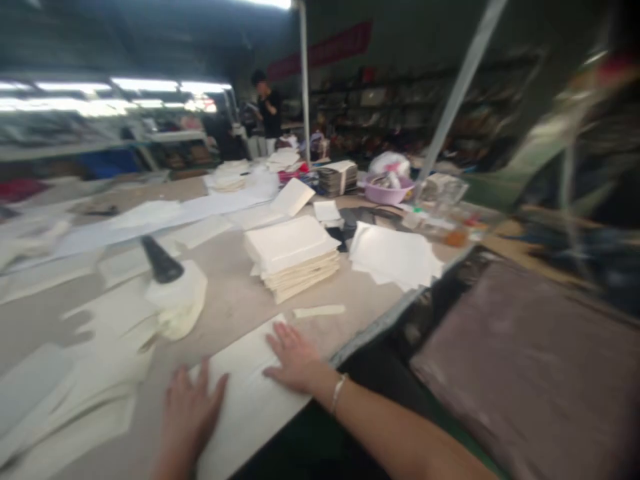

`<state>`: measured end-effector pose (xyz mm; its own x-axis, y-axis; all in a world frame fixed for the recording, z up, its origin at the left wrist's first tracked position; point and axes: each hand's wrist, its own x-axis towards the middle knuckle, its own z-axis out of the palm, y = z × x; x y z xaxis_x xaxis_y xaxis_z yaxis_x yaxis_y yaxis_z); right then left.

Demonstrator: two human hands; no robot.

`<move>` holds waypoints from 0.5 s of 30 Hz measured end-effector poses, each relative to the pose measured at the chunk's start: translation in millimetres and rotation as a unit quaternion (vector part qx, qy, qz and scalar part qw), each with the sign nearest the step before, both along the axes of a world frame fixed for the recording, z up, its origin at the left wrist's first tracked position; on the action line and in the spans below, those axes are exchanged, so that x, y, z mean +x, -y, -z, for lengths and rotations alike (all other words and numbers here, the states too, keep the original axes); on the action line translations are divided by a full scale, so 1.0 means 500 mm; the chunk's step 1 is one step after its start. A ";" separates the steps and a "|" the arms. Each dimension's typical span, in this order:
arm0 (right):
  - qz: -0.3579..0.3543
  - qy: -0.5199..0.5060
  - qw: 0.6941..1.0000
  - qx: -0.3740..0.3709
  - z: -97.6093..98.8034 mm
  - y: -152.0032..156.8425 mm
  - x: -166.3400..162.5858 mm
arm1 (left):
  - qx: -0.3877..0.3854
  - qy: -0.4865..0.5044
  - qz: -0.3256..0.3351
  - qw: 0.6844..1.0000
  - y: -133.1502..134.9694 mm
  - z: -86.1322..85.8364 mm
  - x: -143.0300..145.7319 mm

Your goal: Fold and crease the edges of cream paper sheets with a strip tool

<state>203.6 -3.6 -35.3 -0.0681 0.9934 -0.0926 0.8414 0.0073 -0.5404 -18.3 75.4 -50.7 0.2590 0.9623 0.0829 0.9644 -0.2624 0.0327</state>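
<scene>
Okay, at far left, white pieces (115, 373) are overlapping loosely on the table (225, 290). Next, a black cone (163, 260) is sitting on a pale bundle (183, 310). Your left hand (193, 407) is spreading its fingers, thumb out, by the left edge of the white sheet (245, 393); it's gripping nothing, and blur is hiding whether it's touching. That sheet is lying flat at the table's near edge, between and under your hands. Further back, a person (270, 113) is standing. A thick cream stack (295, 257) is standing beyond the sheet. Your right hand (295, 357) is pressing palm-down on the sheet, fingers fanned open, grasping nothing; a bracelet (339, 393) is circling the wrist. Just past those fingers, a narrow strip (320, 311) is lying loose. Rightward, white papers (395, 257) are overlapping, a purple basin (387, 192) is sitting behind them, and something brown (530, 360) is filling the right side, material unclear.
</scene>
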 end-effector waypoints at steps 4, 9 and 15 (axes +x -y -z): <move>-0.001 0.017 1.000 0.018 0.024 -0.007 -0.011 | -0.014 -0.076 -0.031 0.997 0.021 -0.017 -0.047; -0.023 0.015 1.000 0.005 0.019 -0.004 0.005 | -0.055 -0.077 0.045 0.994 0.018 -0.022 0.048; 0.019 0.026 0.998 0.063 0.000 -0.013 0.117 | -0.087 0.002 0.245 0.966 0.038 -0.029 0.155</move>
<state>262.2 2.9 -35.6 -0.0290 0.9991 0.0305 0.8689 0.0402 -0.4934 59.2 56.6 -36.2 0.6869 0.7236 -0.0672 0.7255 -0.6774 0.1215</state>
